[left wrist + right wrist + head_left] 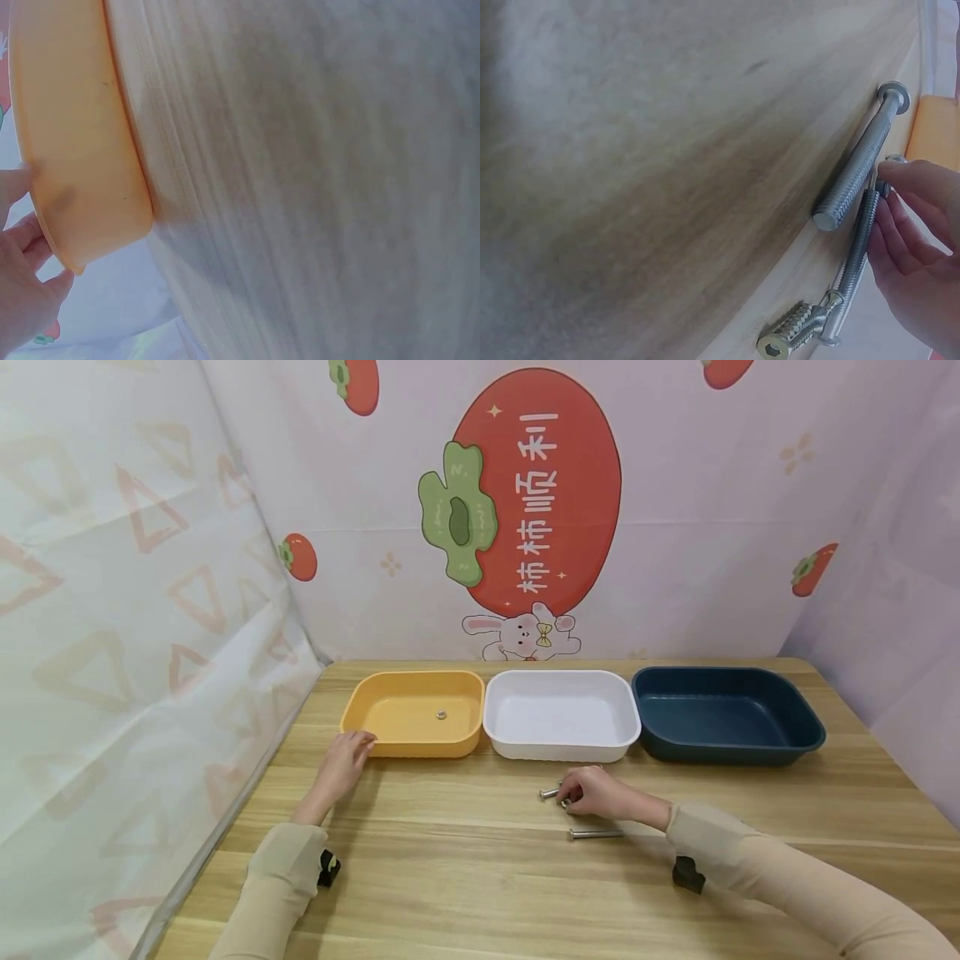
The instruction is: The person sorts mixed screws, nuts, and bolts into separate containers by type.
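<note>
My left hand (347, 764) grips the near left corner of the yellow tray (427, 749), its fingers curled at the rim (39, 206). A small nut (441, 715) lies inside that tray. My right hand (600, 793) is low over the table in front of the white tray, thumb and fingers pinching a small dark nut (883, 186). Right by those fingertips lies a bolt (550, 793), partly hidden by the hand. Nearer me rests a long bolt (596, 833). The right wrist view also shows a short ribbed fastener with a hex socket (786, 331) beside a threaded shank (855, 255).
The white tray (562, 750) stands mid-row between the yellow tray and a dark blue tray (731, 753), along the back of the wooden table (465, 877). Behind them hangs a printed cloth (675, 527); another cloth (150, 652) borders the left side.
</note>
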The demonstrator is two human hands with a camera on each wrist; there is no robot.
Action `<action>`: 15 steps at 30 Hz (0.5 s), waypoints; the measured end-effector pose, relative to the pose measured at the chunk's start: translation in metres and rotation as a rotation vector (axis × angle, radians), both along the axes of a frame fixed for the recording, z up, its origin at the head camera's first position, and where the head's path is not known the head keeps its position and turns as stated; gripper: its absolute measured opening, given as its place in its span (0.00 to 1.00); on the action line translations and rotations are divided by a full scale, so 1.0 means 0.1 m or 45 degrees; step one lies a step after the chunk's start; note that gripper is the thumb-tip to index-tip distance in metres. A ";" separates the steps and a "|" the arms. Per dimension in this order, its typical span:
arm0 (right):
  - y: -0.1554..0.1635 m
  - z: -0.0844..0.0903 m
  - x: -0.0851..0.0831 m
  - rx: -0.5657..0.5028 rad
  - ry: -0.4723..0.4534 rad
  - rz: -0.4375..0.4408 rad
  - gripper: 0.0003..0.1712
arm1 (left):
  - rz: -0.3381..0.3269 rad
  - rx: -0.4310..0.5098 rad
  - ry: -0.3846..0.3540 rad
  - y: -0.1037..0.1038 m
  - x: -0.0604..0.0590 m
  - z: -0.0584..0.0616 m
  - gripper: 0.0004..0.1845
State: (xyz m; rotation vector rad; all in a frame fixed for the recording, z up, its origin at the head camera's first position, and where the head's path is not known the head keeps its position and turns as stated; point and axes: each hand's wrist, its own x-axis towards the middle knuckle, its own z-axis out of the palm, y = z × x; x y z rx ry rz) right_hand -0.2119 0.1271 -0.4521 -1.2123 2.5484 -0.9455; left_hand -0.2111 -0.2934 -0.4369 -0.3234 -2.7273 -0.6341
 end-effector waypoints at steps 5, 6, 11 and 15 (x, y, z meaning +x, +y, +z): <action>-0.03 0.02 0.00 -0.018 0.031 0.006 0.06 | 0.001 0.001 -0.009 0.00 0.00 0.00 0.07; -0.04 0.03 -0.01 -0.024 0.034 0.007 0.06 | 0.003 0.001 -0.011 0.00 0.00 0.00 0.07; -0.10 0.08 -0.01 -0.054 0.035 0.014 0.07 | 0.004 0.000 -0.005 -0.01 0.00 0.00 0.06; -0.14 0.15 -0.01 -0.064 -0.004 0.012 0.07 | -0.002 -0.005 0.009 -0.01 0.00 0.00 0.06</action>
